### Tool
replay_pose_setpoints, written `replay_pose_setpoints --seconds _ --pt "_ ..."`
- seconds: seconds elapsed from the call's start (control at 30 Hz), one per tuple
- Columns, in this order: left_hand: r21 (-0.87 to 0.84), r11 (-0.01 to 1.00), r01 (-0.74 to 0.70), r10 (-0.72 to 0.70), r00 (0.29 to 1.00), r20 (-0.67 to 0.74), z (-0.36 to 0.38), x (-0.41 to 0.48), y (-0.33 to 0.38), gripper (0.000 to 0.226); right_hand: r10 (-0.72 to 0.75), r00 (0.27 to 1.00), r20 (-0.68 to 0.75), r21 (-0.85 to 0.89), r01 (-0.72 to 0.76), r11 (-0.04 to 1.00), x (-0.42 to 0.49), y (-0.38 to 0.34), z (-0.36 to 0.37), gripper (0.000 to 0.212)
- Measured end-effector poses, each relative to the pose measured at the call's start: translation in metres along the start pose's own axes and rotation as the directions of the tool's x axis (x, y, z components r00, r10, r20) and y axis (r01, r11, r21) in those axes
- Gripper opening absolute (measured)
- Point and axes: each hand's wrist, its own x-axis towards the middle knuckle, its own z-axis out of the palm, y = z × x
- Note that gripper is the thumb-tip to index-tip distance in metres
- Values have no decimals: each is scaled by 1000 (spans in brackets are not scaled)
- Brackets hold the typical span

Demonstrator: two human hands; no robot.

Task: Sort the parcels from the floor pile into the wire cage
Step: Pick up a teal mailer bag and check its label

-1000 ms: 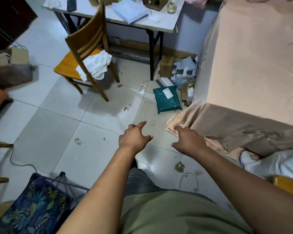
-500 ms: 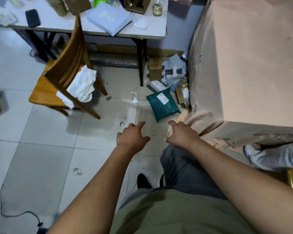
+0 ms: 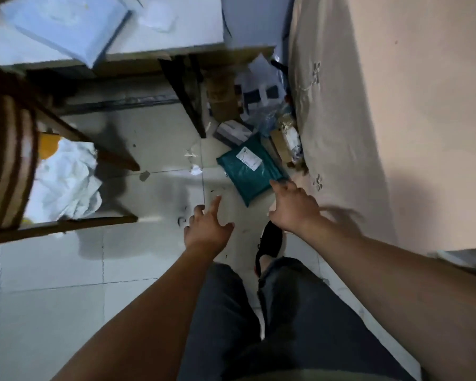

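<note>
The chair (image 3: 14, 166) is cut off by the left edge and smeared by blur, its seat mostly hidden under white cloth (image 3: 63, 185). The table (image 3: 173, 31) runs off the top edge. The right hand (image 3: 291, 207) covers the near corner of the green parcel (image 3: 248, 171); its label print is too small to read. The pile (image 3: 259, 105) behind is blurred, its pieces hard to tell apart. The shoe (image 3: 271, 240) is partly hidden by the right wrist.

Dim indoor light, soft shadows, motion blur, wide-angle bending at edges
</note>
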Motion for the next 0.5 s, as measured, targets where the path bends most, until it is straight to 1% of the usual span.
replay_pose_setpoints --seconds 0.1,0.23,0.33,0.4,0.5 --pt "87 996 14 -20 998 61 25 72 2 91 60 998 11 -5 -60 998 65 19 26 92" --pt "167 986 -25 6 994 110 68 179 6 98 55 998 42 12 -56 998 162 36 72 97" --pt "193 977 -87 64 990 126 107 266 10 102 44 998 37 40 -45 998 242 43 114 99" --pt "164 982 -91 71 990 122 136 325 10 102 38 999 32 42 -39 998 297 47 145 100" --pt "18 998 -55 51 986 157 185 409 8 104 32 999 26 23 -33 999 380 60 192 107"
